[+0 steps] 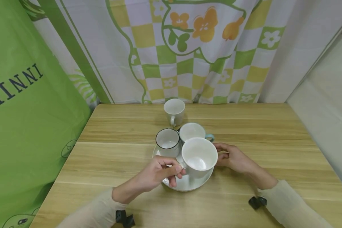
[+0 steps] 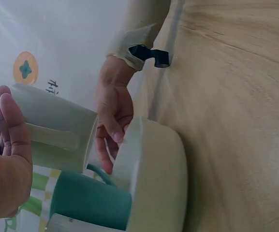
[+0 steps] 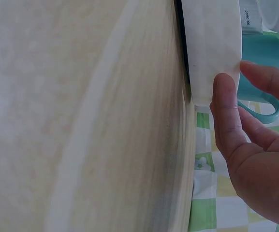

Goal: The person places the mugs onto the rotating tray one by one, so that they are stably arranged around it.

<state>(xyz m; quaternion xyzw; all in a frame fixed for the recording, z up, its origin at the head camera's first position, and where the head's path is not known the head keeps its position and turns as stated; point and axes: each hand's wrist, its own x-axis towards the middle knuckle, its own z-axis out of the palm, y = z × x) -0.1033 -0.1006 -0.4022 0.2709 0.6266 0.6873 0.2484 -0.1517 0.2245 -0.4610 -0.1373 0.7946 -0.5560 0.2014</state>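
My left hand (image 1: 162, 172) pinches the handle of a large white mug (image 1: 199, 155), held above the front right of a round white tray (image 1: 185, 189). In the left wrist view this mug (image 2: 57, 116) is tipped beside the fingers. On the tray stand a white mug with a black rim (image 1: 167, 151) and a teal mug (image 1: 191, 131), white inside, its handle pointing right. My right hand (image 1: 236, 158) is at the tray's right side. In the right wrist view, its fingertips (image 3: 225, 87) lie by the tray wall (image 3: 212, 48), fingers loosely bent; firm contact cannot be told.
Another white mug (image 1: 174, 115) stands on the wooden table (image 1: 117, 158) behind the tray, handle toward me. A patterned curtain (image 1: 188, 69) hangs along the back edge. Green cloth (image 1: 31, 126) borders the left side, and a pale sheet (image 1: 325, 104) the right.
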